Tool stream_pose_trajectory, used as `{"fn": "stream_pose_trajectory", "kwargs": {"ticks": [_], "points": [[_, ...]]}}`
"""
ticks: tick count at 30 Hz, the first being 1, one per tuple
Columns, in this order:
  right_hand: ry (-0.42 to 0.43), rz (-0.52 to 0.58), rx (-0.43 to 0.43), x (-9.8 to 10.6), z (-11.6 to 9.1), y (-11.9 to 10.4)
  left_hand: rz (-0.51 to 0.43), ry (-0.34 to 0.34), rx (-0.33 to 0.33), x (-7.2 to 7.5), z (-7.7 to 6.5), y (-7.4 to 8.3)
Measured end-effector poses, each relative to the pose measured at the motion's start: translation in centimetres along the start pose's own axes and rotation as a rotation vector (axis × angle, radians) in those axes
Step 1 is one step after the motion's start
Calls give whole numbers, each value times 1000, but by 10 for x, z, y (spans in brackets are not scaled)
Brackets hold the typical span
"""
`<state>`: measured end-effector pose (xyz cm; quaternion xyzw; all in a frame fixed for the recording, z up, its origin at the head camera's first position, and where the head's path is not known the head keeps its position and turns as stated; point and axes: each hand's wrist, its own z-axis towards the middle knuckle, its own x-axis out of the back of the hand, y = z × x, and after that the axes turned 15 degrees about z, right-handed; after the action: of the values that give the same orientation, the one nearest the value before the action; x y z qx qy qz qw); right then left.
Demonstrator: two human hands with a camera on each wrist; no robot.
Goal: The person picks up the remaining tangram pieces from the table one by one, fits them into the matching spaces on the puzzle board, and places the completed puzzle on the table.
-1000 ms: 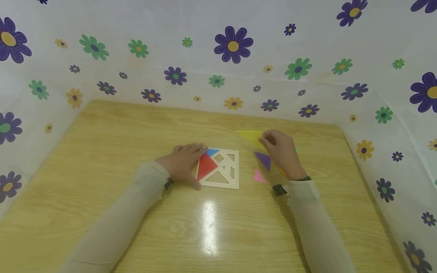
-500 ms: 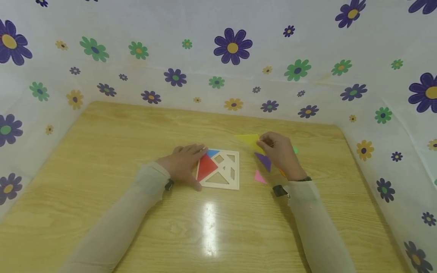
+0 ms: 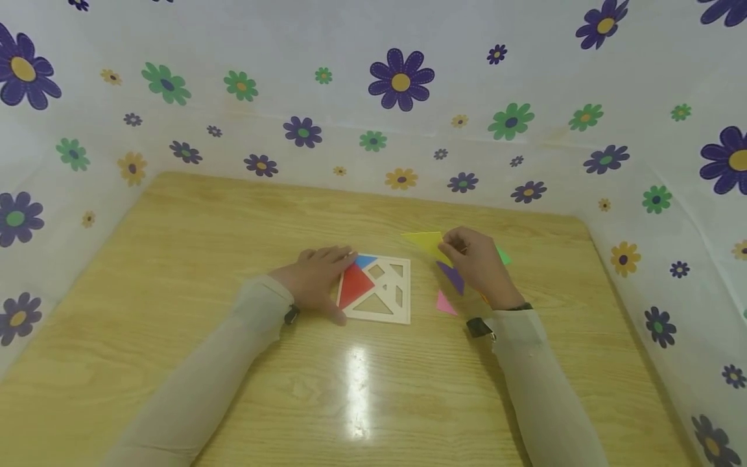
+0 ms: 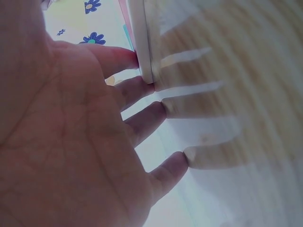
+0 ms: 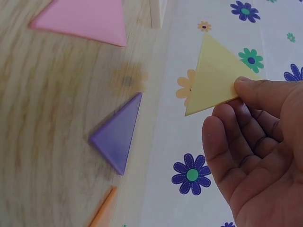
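My right hand (image 3: 481, 266) pinches a yellow triangle piece (image 5: 218, 78) between thumb and fingers, raised above the table. My left hand (image 3: 315, 279) rests at the left edge of a white square tangram frame (image 3: 404, 311), its fingertips touching frame and table in the left wrist view. A red triangle (image 3: 355, 285) and a blue piece (image 3: 364, 261) sit in the frame; the fingers partly cover that side. Several cut-out slots in the frame show bare wood. Under and beside my right hand lie a purple triangle (image 5: 116, 135) and a pink piece (image 5: 85, 21).
An orange piece (image 5: 103, 208) and a green piece (image 3: 503, 254) lie partly hidden by my right hand. The wooden table (image 3: 262, 402) ends at a flower-printed white cloth (image 3: 327, 39) at the back and sides.
The yellow triangle, still pinched in my right hand, has dipped slightly and turned a little. More of the green piece shows. My left hand stays at the frame.
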<state>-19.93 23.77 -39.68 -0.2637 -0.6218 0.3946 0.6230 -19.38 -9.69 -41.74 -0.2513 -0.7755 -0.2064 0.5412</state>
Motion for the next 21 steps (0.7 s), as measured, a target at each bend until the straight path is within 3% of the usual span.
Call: {"fn": "stream_pose_trajectory", "kwargs": {"ticks": [15,21], "points": [[-53,2,37,-2,0,-3,-5,9,0,-1,5,-2],[-103,85,37,-6,-2,-10,-18,-4,3,-4,5,-3]]}}
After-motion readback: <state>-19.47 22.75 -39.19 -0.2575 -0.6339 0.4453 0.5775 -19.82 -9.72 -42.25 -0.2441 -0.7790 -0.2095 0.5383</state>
